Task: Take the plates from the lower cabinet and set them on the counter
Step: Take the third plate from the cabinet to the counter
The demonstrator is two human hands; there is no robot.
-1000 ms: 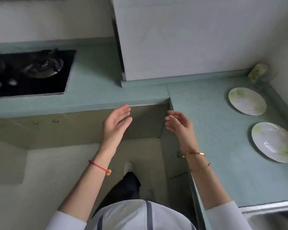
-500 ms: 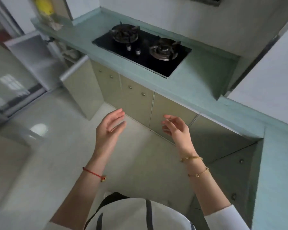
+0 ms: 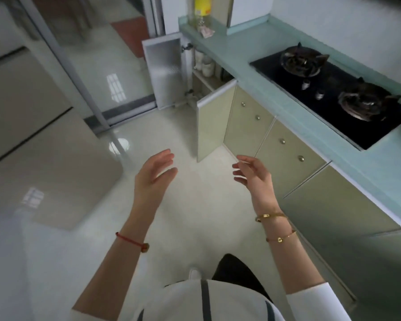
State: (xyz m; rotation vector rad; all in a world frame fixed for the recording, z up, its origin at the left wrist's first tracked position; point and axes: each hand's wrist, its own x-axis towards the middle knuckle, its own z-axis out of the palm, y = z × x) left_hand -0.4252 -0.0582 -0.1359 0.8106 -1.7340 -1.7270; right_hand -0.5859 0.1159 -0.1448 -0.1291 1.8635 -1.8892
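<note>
Person standing on the pale tiled floor (image 3: 195, 205) of a kitchen, facing the run of lower cabinets beneath the teal counter (image 3: 229, 54). Left hand (image 3: 154, 174) and right hand (image 3: 255, 179) are raised at waist height, palms turned toward each other, fingers loosely spread; neither touches or carries anything. The open lower cabinet (image 3: 204, 75) lies ahead at the far end of the run, well apart from both hands, its near door (image 3: 212, 126) and far door (image 3: 166, 70) swung outward. Pale rounded crockery shows on its upper shelf, but it is too small to identify; no plates can be made out here, and the lower part of the interior is hidden behind the near door. The gas hob (image 3: 333, 93) occupies the counter to the person's right. Step in hand, as judged: the empty-handed approach to the cabinet for a plate. The next move likely calls for stepping forward past the near door, stooping, and reaching in between the doors to take a plate by its rim.
</note>
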